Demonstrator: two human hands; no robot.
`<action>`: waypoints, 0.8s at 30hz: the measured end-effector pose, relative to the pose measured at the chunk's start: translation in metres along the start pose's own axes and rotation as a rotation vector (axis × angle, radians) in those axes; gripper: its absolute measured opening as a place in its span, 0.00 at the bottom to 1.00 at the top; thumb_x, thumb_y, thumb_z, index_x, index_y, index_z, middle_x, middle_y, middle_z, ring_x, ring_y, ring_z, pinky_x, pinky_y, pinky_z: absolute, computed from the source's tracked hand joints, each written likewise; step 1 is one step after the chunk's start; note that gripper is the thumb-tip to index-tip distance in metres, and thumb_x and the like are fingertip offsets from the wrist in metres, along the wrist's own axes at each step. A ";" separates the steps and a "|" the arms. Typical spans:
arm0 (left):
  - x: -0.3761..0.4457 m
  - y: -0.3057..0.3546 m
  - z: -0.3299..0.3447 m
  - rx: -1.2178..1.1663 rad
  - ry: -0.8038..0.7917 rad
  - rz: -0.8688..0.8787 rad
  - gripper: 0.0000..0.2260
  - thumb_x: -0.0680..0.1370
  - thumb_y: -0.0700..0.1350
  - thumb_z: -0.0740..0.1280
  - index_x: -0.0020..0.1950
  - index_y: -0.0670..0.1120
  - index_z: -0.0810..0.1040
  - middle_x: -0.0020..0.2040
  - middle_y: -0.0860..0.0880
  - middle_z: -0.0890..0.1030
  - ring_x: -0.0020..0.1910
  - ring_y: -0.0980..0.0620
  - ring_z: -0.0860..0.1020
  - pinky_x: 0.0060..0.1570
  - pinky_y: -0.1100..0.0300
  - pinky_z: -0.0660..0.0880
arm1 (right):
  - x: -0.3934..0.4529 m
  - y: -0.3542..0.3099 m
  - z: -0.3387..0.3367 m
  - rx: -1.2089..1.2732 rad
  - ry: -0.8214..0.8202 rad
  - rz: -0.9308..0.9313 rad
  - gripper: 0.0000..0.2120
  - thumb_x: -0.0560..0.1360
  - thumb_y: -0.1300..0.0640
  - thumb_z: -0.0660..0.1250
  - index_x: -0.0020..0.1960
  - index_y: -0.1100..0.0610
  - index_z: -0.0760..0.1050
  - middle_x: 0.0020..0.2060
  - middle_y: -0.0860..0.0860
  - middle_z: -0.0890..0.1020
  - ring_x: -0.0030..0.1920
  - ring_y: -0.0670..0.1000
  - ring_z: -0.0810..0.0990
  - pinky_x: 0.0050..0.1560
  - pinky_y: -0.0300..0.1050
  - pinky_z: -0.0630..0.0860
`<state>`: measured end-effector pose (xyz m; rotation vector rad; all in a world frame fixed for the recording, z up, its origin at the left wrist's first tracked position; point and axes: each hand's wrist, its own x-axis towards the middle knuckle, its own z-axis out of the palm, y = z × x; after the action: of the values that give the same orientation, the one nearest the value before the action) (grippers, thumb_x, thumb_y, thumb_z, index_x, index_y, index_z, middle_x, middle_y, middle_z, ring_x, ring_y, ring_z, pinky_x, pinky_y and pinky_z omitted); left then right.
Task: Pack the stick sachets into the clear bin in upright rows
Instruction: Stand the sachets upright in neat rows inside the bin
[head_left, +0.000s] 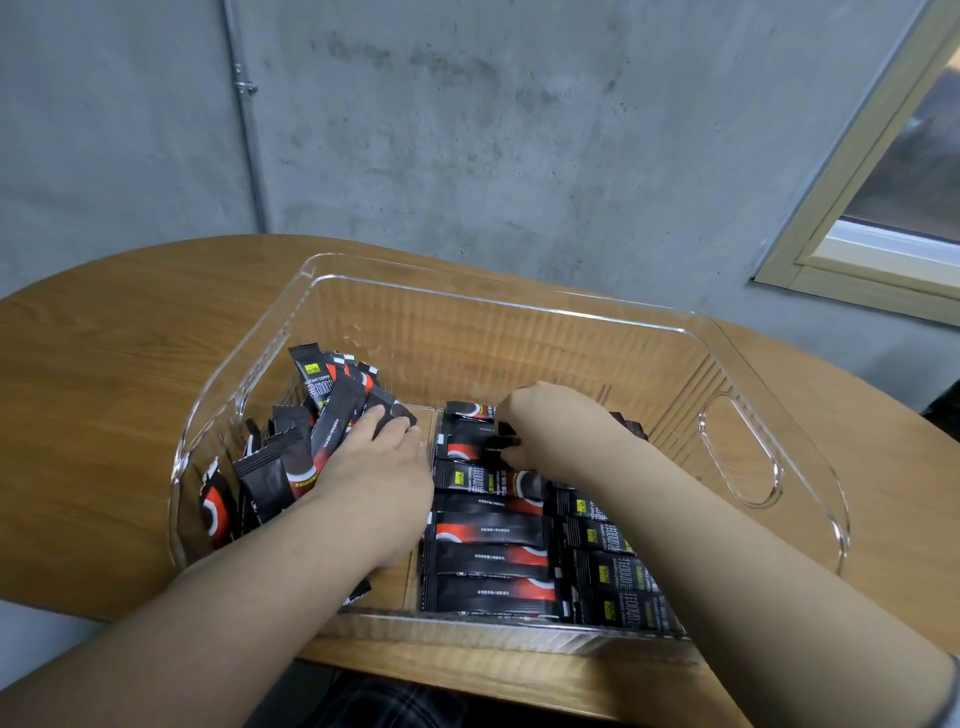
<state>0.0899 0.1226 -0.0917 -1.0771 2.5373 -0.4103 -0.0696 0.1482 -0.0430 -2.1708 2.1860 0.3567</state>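
Sitting at a rounded wooden table (119, 374) shoved up against a bare grey concrete wall (467, 130), with a thin metal conduit (244, 114) running down it and a pale wood window frame (852, 208) off to my right. The clear bin (519, 306) sits on the table and both my arms are down inside it. My left hand (374, 467) lies flat with the fingers out straight, pressing against the leaning bunch of black stick sachets (322, 405) on the bin's left side. My right hand (540, 421) is curled over, fingers pinching one sachet (506, 442) at the far end of the rows (493, 545) stacked along the right side. Plaid fabric (395, 701) shows below the table edge.
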 end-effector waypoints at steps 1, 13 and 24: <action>0.000 0.000 0.000 0.000 0.001 0.000 0.25 0.81 0.47 0.56 0.77 0.41 0.56 0.78 0.42 0.53 0.76 0.44 0.50 0.73 0.46 0.39 | 0.001 -0.001 0.000 -0.006 0.007 -0.004 0.06 0.75 0.57 0.66 0.46 0.59 0.72 0.42 0.56 0.76 0.40 0.57 0.73 0.37 0.44 0.68; 0.000 0.001 0.001 0.006 0.021 -0.011 0.25 0.80 0.44 0.56 0.76 0.39 0.57 0.76 0.41 0.55 0.76 0.43 0.51 0.73 0.47 0.39 | -0.014 0.023 -0.010 0.277 0.129 0.028 0.01 0.73 0.58 0.70 0.45 0.54 0.80 0.42 0.49 0.82 0.44 0.50 0.79 0.44 0.42 0.74; 0.002 0.001 0.003 0.028 0.016 -0.004 0.24 0.80 0.45 0.57 0.75 0.40 0.60 0.75 0.43 0.59 0.75 0.44 0.53 0.73 0.46 0.40 | -0.023 -0.008 0.012 0.182 0.033 -0.100 0.13 0.73 0.52 0.70 0.57 0.52 0.77 0.53 0.51 0.78 0.53 0.55 0.77 0.52 0.51 0.76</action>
<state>0.0892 0.1213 -0.0957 -1.0724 2.5361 -0.4563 -0.0633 0.1734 -0.0516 -2.1902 2.0263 0.1133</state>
